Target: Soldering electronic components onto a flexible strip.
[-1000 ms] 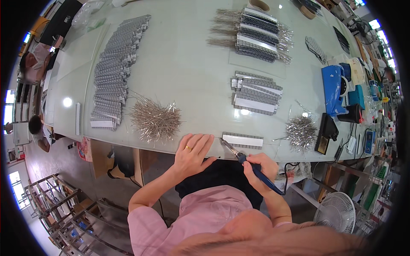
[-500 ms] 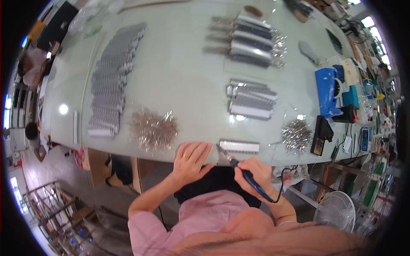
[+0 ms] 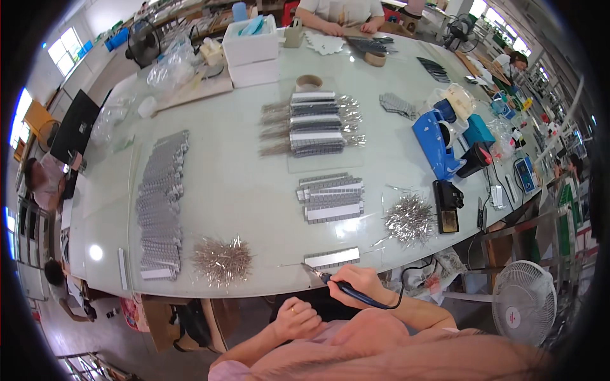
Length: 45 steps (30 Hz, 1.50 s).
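My right hand grips a blue-handled soldering iron like a pen, at the table's near edge. The iron's tip rests just left of a short grey strip of parts lying flat on the pale tabletop. My left hand, with a ring on one finger, is curled below the table edge near my body and holds nothing. A loose heap of thin metal pins lies to the left of the strip. A second heap of pins lies to its right.
Stacked grey strips lie in a long column on the left, and in blocks at centre and farther back. A black soldering station, blue dispenser and floor fan are at right. Another person's hands work across the table.
My left hand has come off the table edge and drawn back toward my body, curling closed. My right hand stays with the iron by the strip. The view has tilted up.
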Each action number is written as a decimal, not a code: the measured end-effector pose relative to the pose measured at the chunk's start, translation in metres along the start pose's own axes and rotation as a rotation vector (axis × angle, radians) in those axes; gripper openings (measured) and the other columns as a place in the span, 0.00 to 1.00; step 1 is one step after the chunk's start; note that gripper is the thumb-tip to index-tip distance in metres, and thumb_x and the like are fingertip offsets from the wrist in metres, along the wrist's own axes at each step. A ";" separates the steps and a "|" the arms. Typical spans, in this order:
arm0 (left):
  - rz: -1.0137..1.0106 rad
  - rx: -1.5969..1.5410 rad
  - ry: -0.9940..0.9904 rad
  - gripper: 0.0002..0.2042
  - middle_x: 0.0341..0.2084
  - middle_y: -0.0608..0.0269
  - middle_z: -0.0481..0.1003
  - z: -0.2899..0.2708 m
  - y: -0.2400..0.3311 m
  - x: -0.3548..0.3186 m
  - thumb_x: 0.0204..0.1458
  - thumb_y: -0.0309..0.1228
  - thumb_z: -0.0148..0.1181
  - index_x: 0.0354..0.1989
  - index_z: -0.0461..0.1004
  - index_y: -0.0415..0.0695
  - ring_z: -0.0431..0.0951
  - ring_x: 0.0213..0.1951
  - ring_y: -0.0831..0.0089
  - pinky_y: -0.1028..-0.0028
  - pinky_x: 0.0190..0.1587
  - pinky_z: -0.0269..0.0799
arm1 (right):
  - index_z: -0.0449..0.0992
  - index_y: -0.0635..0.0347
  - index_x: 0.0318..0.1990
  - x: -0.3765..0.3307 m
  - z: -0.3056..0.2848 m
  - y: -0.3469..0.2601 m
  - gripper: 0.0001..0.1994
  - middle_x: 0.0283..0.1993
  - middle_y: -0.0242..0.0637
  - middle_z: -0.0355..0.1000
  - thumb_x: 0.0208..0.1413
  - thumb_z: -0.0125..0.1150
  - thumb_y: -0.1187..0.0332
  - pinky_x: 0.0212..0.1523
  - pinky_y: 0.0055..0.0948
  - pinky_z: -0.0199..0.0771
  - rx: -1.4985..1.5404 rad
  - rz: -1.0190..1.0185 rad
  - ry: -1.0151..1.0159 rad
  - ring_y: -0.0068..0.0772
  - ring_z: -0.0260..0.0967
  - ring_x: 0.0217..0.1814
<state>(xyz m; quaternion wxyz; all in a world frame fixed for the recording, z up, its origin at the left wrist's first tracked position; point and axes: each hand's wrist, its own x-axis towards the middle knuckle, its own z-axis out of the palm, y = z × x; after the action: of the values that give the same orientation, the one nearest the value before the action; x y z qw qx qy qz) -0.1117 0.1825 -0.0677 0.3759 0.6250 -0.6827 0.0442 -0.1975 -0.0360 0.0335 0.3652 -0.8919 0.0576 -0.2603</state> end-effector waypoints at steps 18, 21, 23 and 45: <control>-0.149 0.068 -0.050 0.12 0.36 0.69 0.74 -0.019 0.023 0.073 0.43 0.36 0.70 0.36 0.77 0.50 0.74 0.41 0.69 0.65 0.48 0.64 | 0.75 0.64 0.39 -0.022 -0.014 0.025 0.07 0.31 0.40 0.78 0.53 0.66 0.76 0.34 0.26 0.77 0.217 0.267 0.317 0.26 0.77 0.32; -0.225 0.172 -0.015 0.17 0.47 0.65 0.73 -0.009 0.021 0.081 0.44 0.38 0.69 0.44 0.78 0.50 0.71 0.51 0.66 0.59 0.55 0.63 | 0.70 0.66 0.44 -0.039 -0.031 0.047 0.08 0.40 0.40 0.69 0.57 0.57 0.82 0.41 0.25 0.76 0.203 0.213 0.407 0.29 0.76 0.38; -0.229 0.213 -0.021 0.19 0.50 0.64 0.72 -0.003 0.013 0.086 0.46 0.41 0.69 0.46 0.78 0.51 0.69 0.54 0.65 0.56 0.57 0.61 | 0.70 0.64 0.40 -0.043 -0.041 0.060 0.05 0.39 0.40 0.65 0.58 0.55 0.81 0.40 0.25 0.73 0.049 0.175 0.513 0.30 0.72 0.37; -0.412 0.420 -0.287 0.26 0.56 0.68 0.72 0.006 0.008 0.123 0.47 0.51 0.68 0.54 0.77 0.55 0.66 0.62 0.66 0.50 0.64 0.55 | 0.75 0.58 0.38 -0.062 -0.042 0.115 0.09 0.41 0.47 0.68 0.48 0.64 0.78 0.50 0.41 0.73 -0.336 0.133 0.685 0.47 0.69 0.41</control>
<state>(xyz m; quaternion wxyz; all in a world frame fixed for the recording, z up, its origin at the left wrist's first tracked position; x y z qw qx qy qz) -0.1137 0.0801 0.0008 0.1394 0.8139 -0.5638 0.0185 -0.2616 -0.1274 -0.0453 0.1897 -0.7949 0.2759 -0.5059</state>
